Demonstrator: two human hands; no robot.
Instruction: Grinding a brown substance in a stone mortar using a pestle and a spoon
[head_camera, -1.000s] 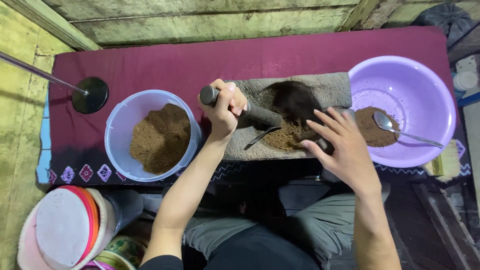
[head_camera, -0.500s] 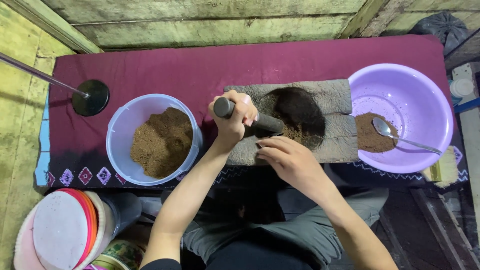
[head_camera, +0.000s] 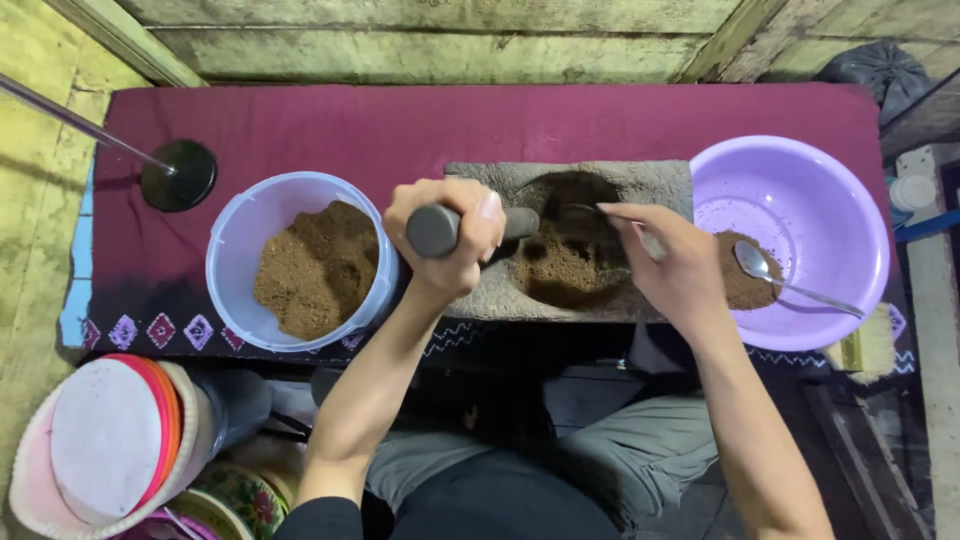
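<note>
Left hand (head_camera: 447, 235) is wrapped tight around the near end of the dark pestle (head_camera: 470, 228), fingers fully closed on it, the far end dipping into the hollow of the grey stone mortar (head_camera: 560, 250) just right of the fist. That pestle looks heavy, rigid and smooth, so a full fist well back from the working end seems the sound hold. Right hand (head_camera: 672, 268) hovers over the mortar's right side, fingers loosely curled, pinching a thin dark utensil (head_camera: 590, 208) at the fingertips; what kind, I cannot tell. Brown powder (head_camera: 565, 265) sits in the hollow between the 2 hands: loose, light, quick to spill. Left of the fist, a pale blue bowl (head_camera: 232, 262) holds more. Right of the right hand, a purple basin (head_camera: 800, 180) carries a metal spoon (head_camera: 760, 266). All on the maroon-clothed desk (head_camera: 300, 125).
</note>
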